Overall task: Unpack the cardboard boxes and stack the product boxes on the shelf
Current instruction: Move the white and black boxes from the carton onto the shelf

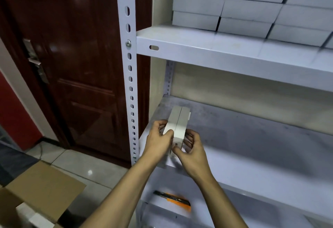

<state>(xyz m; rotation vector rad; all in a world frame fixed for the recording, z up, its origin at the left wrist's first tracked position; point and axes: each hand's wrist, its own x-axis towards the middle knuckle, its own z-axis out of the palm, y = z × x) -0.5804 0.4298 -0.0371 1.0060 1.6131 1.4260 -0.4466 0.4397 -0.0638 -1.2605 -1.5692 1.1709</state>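
Both hands hold two white product boxes (177, 128) that stand on edge, side by side, touching each other. The left hand (158, 140) grips the left box, with its fingers curled round the far side and its thumb on the near end. The right hand (191, 149) grips the right box the same way, fingers curled round the right side and thumb on the near end. The two boxes are thin and flat, with smooth plain sides and square corners. They look like cardboard. A small dark mark shows on the near end, by the right thumb.

The boxes are at the near left corner of the middle shelf (252, 146). It is blurred there, so I cannot tell if they rest on it or are just above it. The shelf is flat grey metal with dull smudges on it.

The shelf above (225, 51) holds more white boxes (248, 9). They lie flat in neat piles, in rows going right.

A white metal post (130, 76) with a row of oval holes stands at the left of the shelves.

On the lowest shelf, near the arms, lies an orange and black cutter (173, 199).

Down on the floor at the near left is an open brown cardboard box (45, 191). White things (30, 215) sit inside it, but they are too blurry to tell more.

Behind the post is a dark red-brown door (75, 56) with a silver handle (35, 62).
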